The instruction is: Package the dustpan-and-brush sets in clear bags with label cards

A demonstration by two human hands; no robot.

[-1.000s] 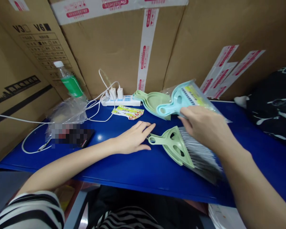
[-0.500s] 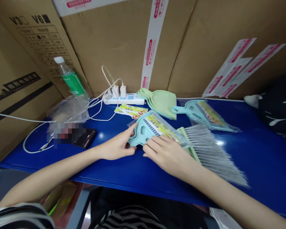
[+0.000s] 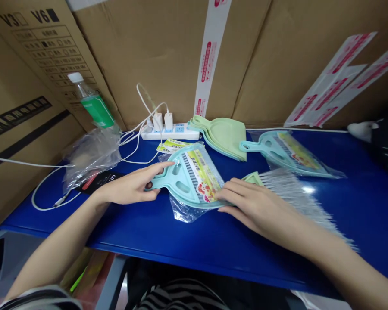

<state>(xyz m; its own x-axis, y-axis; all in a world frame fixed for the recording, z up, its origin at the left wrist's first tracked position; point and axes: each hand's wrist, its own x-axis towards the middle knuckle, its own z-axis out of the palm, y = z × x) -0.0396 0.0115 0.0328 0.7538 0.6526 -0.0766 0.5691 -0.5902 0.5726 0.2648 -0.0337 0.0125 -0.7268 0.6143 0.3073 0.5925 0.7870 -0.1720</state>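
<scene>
A light-blue dustpan set (image 3: 177, 176) lies over the blue table, its handle to the left and wide edge to the right. Grey brush bristles and a yellow printed card (image 3: 204, 174) show on it. Clear plastic wrapping (image 3: 186, 212) sticks out below. My left hand (image 3: 129, 184) is closed around the handle, thumb below and fingers above. At the wide edge, my right hand (image 3: 255, 204) pinches the near corner with thumb and fingers. Just beyond my right hand, a broom head with grey bristles (image 3: 294, 189) and a green part (image 3: 254, 178) lies partly hidden by my hand.
Nested green and blue dustpans (image 3: 228, 134) lie at the back, beside another bagged blue dustpan set (image 3: 271, 148). A power strip (image 3: 177, 131) with white cables, loose cards (image 3: 173, 145), crumpled plastic (image 3: 93, 150), a bottle (image 3: 97, 110) and a phone (image 3: 100, 180) are left. Cardboard (image 3: 168, 56) stands behind.
The dustpan set has shifted left and turned, showing more of its face. My left hand moved left with the handle; my right hand slid to the wide edge.
</scene>
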